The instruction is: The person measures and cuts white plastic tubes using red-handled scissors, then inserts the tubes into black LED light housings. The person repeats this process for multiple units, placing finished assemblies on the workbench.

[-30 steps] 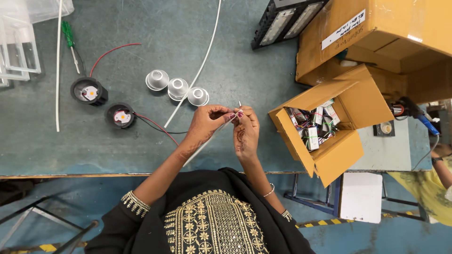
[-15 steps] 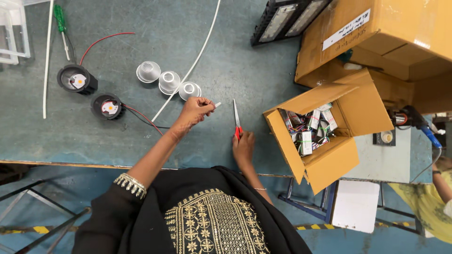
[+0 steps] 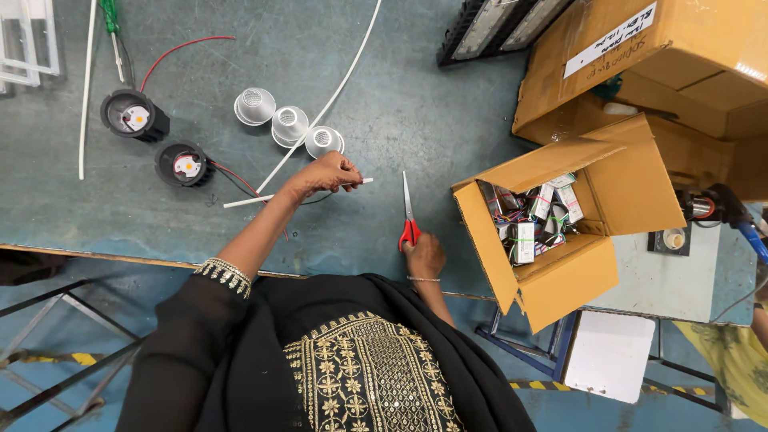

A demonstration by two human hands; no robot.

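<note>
Near the middle of the frame, the left hand [image 3: 324, 172] was closed around one short white tube [image 3: 356, 182], whose end stuck out to the right of the fingers. A little lower and to the right, the right hand [image 3: 424, 254] rested on the table [image 3: 448, 120] with its fingers at the red handles of one pair of scissors [image 3: 408, 214]; the blades lay shut on the table and pointed up the frame. I could not tell if this hand gripped the handles firmly.

Just above the left hand stood three white cup-shaped reflectors [image 3: 290, 125] in a row. To the left lay two black round lamp housings [image 3: 158, 140] with red and black wires. One open cardboard box [image 3: 560, 232] with small parts stood at the right, and one green screwdriver [image 3: 112, 28] lay in the upper left.
</note>
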